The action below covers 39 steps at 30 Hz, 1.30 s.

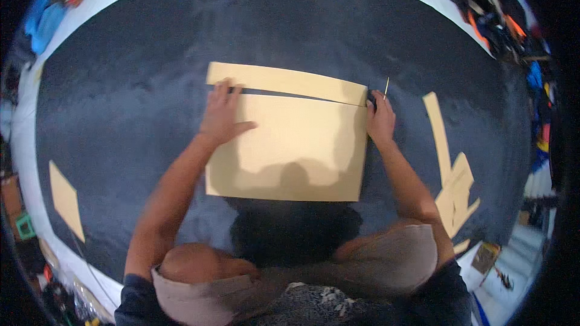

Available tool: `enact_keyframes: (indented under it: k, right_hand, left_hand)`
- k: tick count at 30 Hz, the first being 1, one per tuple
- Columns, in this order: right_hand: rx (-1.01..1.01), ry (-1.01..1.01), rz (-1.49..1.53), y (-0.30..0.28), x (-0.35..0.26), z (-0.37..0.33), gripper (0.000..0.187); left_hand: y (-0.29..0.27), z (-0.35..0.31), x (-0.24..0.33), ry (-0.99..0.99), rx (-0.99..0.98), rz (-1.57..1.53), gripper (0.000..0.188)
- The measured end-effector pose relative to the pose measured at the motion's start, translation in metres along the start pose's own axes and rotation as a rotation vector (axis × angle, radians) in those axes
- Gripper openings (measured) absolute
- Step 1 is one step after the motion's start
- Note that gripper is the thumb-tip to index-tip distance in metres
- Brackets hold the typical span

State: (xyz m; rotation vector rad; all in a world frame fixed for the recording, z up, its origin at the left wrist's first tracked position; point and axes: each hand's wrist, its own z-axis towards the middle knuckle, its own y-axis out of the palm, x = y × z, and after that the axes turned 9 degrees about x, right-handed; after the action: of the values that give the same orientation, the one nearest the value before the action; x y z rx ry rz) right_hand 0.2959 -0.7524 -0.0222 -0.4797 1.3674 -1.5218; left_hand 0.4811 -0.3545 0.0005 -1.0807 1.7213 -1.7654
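Observation:
A large tan sheet of card [296, 151] lies flat on the dark table in front of me. Just beyond its far edge runs a long tan strip [284, 79]. A narrow wedge of dark table shows between the two, wide at the left and closing toward the right end. My left hand [221, 116] rests open with fingers spread on the sheet's far left corner, fingertips reaching the strip. At the right ends of strip and sheet, my right hand [380, 118] is closed around a thin pale stick-like tool [387, 87], whose exact kind is too small to tell.
Several tan offcuts [457, 196] are piled at the right, with a narrow piece [437, 133] reaching away from them. Another tan piece [66, 198] lies at the far left. Mixed clutter [492, 9] stands past the dark table's [302, 18] pale border.

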Motion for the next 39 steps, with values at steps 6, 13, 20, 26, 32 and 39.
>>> enact_keyframes:
  k: [6,13,20,26,32,39]
  right_hand:
    - [0.069,0.154,0.107,-0.008,0.058,0.0,0.052]
    - [-0.03,0.12,-0.088,0.007,0.03,0.02,0.073]
    - [-0.057,0.145,-0.056,0.005,0.031,0.023,0.075]
    - [-0.052,0.071,-0.068,0.014,0.035,0.021,0.072]
    - [-0.093,0.09,-0.094,0.011,0.044,0.018,0.072]
    - [-0.086,-0.091,-0.074,0.008,0.038,0.019,0.066]
  left_hand:
    - [0.006,-0.006,0.002,-0.032,0.029,-0.101,0.108]
    - [0.025,-0.01,-0.009,0.052,0.107,-0.078,0.107]
    - [0.018,-0.011,-0.006,0.019,0.115,-0.143,0.105]
    - [0.022,-0.015,-0.015,0.029,0.139,-0.148,0.101]
    - [0.029,-0.013,-0.014,0.059,0.146,-0.16,0.11]
    - [0.035,-0.017,-0.017,0.081,0.236,-0.183,0.104]
